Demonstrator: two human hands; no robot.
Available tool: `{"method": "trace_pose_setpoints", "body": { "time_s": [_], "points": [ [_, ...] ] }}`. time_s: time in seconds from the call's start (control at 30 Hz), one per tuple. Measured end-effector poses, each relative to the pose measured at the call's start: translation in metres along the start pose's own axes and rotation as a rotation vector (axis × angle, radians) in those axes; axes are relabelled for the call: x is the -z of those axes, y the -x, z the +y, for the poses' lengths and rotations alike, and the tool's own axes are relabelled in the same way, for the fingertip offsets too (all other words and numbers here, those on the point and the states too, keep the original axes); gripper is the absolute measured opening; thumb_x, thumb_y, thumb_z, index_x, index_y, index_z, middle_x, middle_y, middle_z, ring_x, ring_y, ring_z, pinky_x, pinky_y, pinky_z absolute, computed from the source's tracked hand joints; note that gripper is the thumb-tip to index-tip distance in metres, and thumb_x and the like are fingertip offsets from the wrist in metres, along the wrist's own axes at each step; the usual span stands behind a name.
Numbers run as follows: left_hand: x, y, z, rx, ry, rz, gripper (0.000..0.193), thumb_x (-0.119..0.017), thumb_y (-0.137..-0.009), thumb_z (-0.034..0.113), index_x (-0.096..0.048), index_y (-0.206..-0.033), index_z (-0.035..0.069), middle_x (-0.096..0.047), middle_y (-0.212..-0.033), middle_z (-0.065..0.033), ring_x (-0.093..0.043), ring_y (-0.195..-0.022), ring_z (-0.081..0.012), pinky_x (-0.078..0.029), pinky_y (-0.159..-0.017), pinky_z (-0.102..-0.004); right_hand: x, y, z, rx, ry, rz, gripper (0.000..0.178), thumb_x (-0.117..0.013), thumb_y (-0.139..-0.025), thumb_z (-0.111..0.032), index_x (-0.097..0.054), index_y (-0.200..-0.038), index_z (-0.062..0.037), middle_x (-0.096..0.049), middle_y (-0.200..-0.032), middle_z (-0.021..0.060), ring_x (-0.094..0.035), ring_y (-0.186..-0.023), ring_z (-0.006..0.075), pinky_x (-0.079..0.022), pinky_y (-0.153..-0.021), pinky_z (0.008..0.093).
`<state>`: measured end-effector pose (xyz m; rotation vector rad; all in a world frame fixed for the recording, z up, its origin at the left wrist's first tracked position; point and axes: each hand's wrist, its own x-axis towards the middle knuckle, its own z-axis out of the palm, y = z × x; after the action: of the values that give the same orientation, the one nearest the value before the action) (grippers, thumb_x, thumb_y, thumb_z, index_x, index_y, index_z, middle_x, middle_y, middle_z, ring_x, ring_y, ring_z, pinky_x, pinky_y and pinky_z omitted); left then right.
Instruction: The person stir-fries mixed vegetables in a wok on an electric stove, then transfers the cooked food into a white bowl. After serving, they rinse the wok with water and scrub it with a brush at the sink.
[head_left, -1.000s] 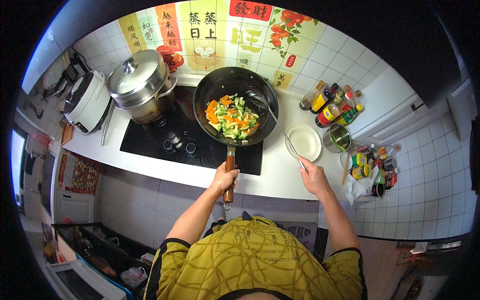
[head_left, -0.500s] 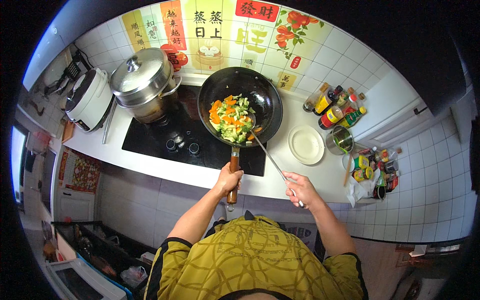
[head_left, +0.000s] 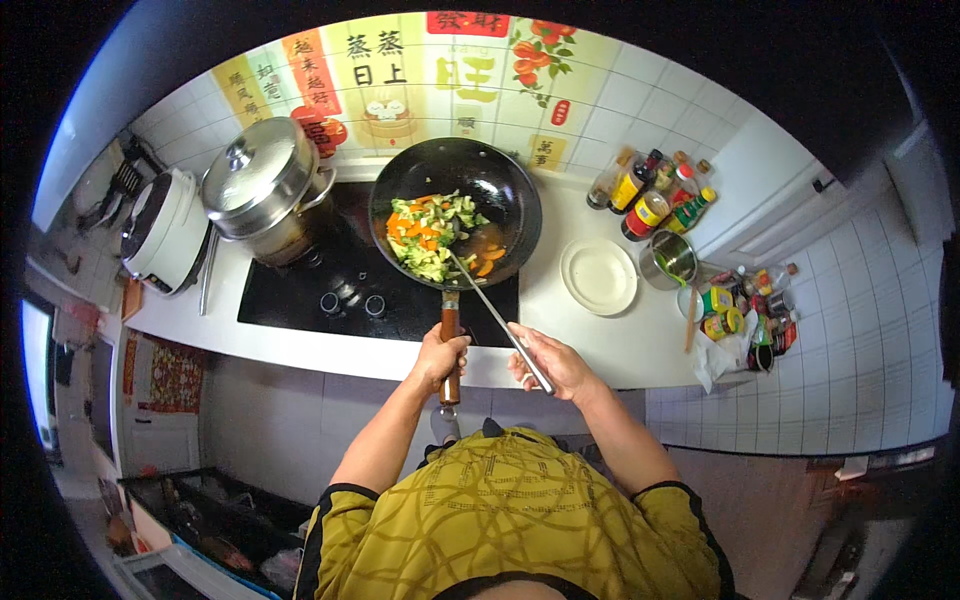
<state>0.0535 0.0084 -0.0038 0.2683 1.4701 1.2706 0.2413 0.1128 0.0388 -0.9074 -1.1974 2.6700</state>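
While the left hand (head_left: 440,358) closes its fingers round the wooden handle to steady the black wok (head_left: 456,226) on the hob (head_left: 330,285), the right hand (head_left: 552,362) grips a long metal spatula (head_left: 496,318), its tip among the vegetables (head_left: 432,228).

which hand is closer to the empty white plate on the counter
Right. The right hand, holding the metal spatula, sits just below and left of the white plate. The left hand grips the wok handle, farther left of the plate.
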Motion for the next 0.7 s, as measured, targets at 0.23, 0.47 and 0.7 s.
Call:
{"method": "trace_pose_setpoints", "body": {
  "time_s": [0.23, 0.47, 0.7],
  "points": [
    [-0.004, 0.002, 0.007, 0.013, 0.041, -0.037, 0.021, -0.056, -0.078, 0.006, -0.043, -0.094, 0.007, -0.046, -0.06, -0.0016, -0.045, -0.046, -0.0101, -0.043, -0.039, -0.0264, 0.194, -0.035, 0.044, 0.146, -0.254, 0.566, 0.053, -0.05, -0.086, -0.04, -0.034, -0.123, -0.0058, -0.056, -0.085, 0.0124, -0.056, -0.072, 0.0203, -0.047, -0.061, 0.0344],
    [0.005, 0.004, 0.005, 0.018, 0.014, -0.029, 0.021, -0.055, -0.078, 0.007, -0.043, -0.095, 0.007, -0.046, -0.061, -0.0015, -0.045, -0.047, -0.0103, -0.043, -0.04, -0.0262, 0.234, -0.06, 0.028, 0.337, -0.191, 1.029, 0.039, -0.043, -0.089, -0.017, -0.026, -0.124, -0.0161, -0.055, -0.091, 0.0117, -0.059, -0.066, 0.0233, -0.049, -0.053, 0.0353],
    [-0.001, 0.004, 0.009, 0.017, 0.038, -0.038, 0.023, -0.056, -0.077, 0.007, -0.043, -0.095, 0.005, -0.046, -0.06, -0.0009, -0.046, -0.046, -0.0099, -0.043, -0.04, -0.0256, 0.236, -0.094, 0.022, 0.315, -0.103, 1.027, 0.034, -0.049, -0.084, -0.011, -0.034, -0.115, -0.0137, -0.056, -0.093, 0.0133, -0.06, -0.057, 0.0221, -0.05, -0.044, 0.0316]
  ]
}}
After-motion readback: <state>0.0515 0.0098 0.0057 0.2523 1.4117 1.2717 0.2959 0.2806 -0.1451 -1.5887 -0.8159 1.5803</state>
